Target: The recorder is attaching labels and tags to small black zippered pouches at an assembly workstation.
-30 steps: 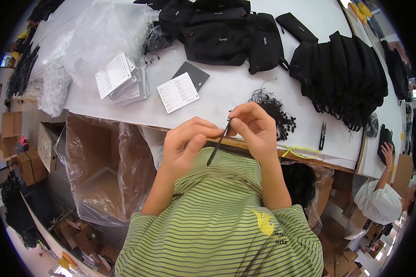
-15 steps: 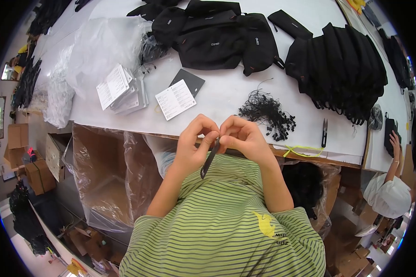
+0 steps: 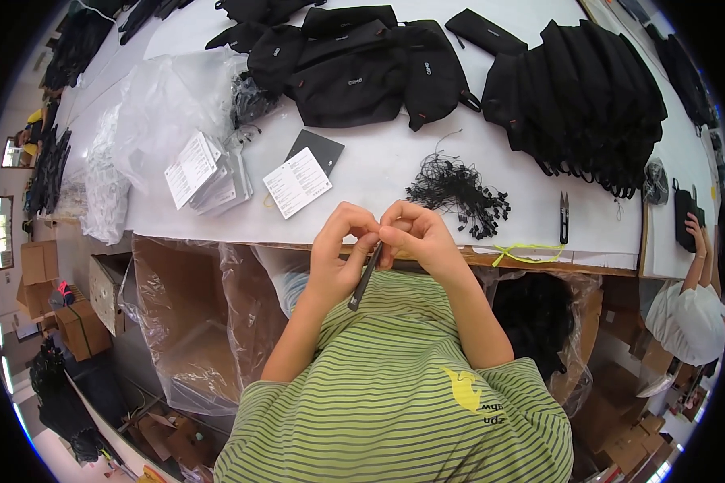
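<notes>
My left hand (image 3: pixel 342 253) and my right hand (image 3: pixel 421 240) meet at the table's front edge, fingertips pinched together. A narrow black strip (image 3: pixel 364 282) hangs at a slant from their fingertips, a small pale mark near its lower end. Its upper end, where both hands grip, is hidden by the fingers. Beyond my hands lie a white printed card (image 3: pixel 298 183) and a dark card (image 3: pixel 321 147) partly under it. To the right is a tangle of black strings with small black end pieces (image 3: pixel 467 197).
Black pouches (image 3: pixel 358 76) lie at the back, with a row of black pouches (image 3: pixel 580 101) at the right. Cards are stacked (image 3: pixel 209 177) beside clear plastic bags (image 3: pixel 157 101). Thread snips (image 3: pixel 565 217) and a yellow-green tie (image 3: pixel 528 253) lie near the edge. A co-worker's hand (image 3: pixel 695 231) holds a black pouch.
My view has shifted slightly, so the table items sit a little further left. Both hands keep pinching the black strip, which has turned slightly. The co-worker's hand has moved slightly.
</notes>
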Motion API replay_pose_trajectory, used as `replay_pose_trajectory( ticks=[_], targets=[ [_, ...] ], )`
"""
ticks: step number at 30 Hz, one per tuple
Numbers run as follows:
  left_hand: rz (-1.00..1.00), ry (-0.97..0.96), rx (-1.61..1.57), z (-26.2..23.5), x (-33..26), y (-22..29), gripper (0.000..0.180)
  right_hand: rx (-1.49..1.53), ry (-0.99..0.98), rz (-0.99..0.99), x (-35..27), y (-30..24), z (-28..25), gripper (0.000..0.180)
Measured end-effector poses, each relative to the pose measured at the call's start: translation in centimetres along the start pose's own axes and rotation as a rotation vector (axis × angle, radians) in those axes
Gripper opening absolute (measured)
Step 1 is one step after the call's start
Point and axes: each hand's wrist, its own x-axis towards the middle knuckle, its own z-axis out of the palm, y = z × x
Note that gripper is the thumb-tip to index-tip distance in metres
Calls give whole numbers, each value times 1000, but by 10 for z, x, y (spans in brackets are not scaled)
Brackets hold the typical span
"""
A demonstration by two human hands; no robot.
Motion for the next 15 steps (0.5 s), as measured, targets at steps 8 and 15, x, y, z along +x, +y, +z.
replay_pose_trajectory(
  ticks=[8,15],
  targets=[
    [-20,-47,-34,3,23,-1,10,-96,-29,69,-9,-10,-11,13],
    [29,-37,261,47,115,-88,25,-151,206,-30,-24,-18,-17,7]
  ],
)
